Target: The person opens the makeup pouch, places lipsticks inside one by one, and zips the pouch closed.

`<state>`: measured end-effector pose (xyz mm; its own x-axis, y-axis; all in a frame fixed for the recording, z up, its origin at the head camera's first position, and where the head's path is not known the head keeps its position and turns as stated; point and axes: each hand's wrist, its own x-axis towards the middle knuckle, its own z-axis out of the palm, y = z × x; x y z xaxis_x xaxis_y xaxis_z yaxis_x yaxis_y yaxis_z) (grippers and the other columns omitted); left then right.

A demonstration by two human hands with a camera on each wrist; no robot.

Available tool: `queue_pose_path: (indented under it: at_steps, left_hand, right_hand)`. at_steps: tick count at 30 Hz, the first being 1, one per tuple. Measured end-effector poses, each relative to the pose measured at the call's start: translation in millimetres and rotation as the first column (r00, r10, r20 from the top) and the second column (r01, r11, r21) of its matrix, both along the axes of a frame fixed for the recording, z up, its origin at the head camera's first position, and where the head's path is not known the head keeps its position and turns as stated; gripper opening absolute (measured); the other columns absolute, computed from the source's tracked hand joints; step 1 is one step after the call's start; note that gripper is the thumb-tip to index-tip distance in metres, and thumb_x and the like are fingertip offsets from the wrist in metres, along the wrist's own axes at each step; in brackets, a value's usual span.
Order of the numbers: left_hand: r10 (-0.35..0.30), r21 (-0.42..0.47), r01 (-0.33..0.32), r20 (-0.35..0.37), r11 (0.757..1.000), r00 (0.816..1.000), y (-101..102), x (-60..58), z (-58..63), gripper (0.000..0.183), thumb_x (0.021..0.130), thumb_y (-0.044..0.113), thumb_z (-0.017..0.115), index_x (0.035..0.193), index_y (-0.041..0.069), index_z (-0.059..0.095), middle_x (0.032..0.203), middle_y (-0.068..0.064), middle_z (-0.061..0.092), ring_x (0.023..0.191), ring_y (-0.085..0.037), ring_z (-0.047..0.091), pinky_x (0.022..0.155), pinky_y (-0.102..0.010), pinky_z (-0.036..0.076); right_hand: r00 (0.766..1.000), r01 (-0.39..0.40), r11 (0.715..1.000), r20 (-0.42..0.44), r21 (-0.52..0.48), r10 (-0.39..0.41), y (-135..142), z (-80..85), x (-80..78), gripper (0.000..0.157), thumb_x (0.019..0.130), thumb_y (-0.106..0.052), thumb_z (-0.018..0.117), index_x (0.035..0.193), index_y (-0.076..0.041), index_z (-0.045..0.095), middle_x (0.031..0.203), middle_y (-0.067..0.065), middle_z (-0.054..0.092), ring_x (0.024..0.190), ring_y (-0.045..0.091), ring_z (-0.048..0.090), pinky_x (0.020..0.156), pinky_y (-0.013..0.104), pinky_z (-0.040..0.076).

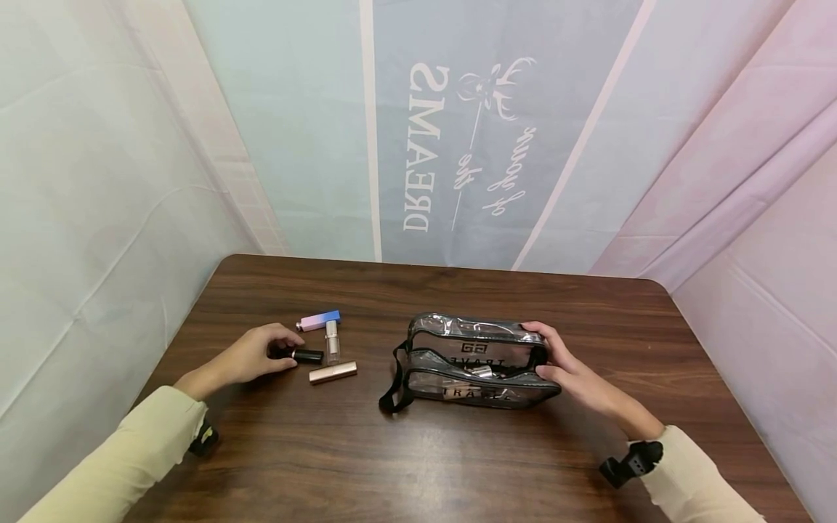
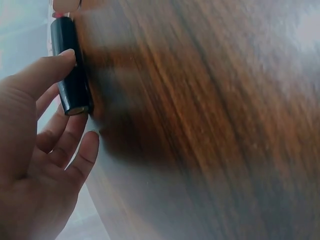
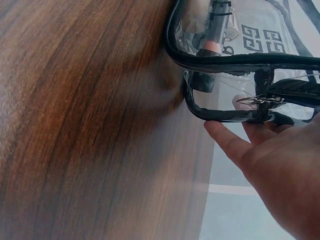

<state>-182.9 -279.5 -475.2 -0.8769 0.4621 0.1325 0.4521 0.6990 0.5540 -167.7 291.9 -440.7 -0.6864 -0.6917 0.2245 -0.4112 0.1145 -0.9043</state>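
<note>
My left hand (image 1: 260, 351) pinches a black lipstick tube (image 1: 307, 356) between thumb and fingers at the table's left. The left wrist view shows the thumb lying across the black tube (image 2: 70, 65). Beside it lie a pink-and-blue tube (image 1: 318, 320), a clear lip gloss tube with a pale cap (image 1: 332, 340) and a gold lipstick tube (image 1: 333, 373). My right hand (image 1: 567, 367) grips the right end of a transparent cosmetic bag (image 1: 480, 396) with black trim, its top unzipped. Through its clear wall, a tube (image 3: 217, 30) shows inside in the right wrist view.
The dark wooden table (image 1: 418, 465) has rounded far corners. A black strap loop (image 1: 394, 392) hangs from the bag's left end. Behind the table hangs a printed cloth (image 1: 458, 145), with pale cloth walls on both sides.
</note>
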Motion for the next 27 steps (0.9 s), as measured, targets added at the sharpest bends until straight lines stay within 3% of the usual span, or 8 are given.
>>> queue_pose_path:
  at_steps: [6,18,27]
  left_hand:
    - [-0.015,0.005,0.015,-0.017,1.0,1.0,2.8,0.5,-1.1,0.023,0.085,0.007,0.082,0.107,0.009,0.075,0.101,0.002,0.069,0.086,-0.014,0.061,0.074,-0.034,0.052]
    - [0.025,0.001,-0.025,-0.004,1.0,1.0,3.1,2.3,-0.7,0.02,0.088,0.008,0.08,0.107,0.007,0.075,0.098,0.002,0.069,0.083,-0.013,0.059,0.072,-0.032,0.05]
    - [0.04,0.067,-0.035,-0.079,0.997,0.996,2.2,2.6,3.8,0.02,0.085,0.003,0.081,0.103,0.007,0.075,0.093,0.002,0.067,0.081,-0.012,0.057,0.066,-0.028,0.048]
  right_hand:
    - [1.0,0.003,1.0,-0.016,0.002,-0.003,0.0,-1.0,-0.5,0.064,0.1,0.015,0.038,0.156,0.001,0.011,0.15,-0.006,0.037,0.135,0.014,0.047,0.101,0.019,0.04]
    - [1.0,0.011,1.0,0.013,0.016,-0.011,1.6,-1.9,-1.3,0.063,0.102,0.012,0.038,0.157,-0.001,0.01,0.151,-0.005,0.035,0.138,0.014,0.045,0.101,0.018,0.039]
    - [1.0,0.006,1.0,-0.003,0.005,-0.006,1.2,-1.9,-1.4,0.063,0.101,0.014,0.038,0.157,0.0,0.011,0.151,-0.004,0.036,0.138,0.014,0.045,0.102,0.019,0.04]
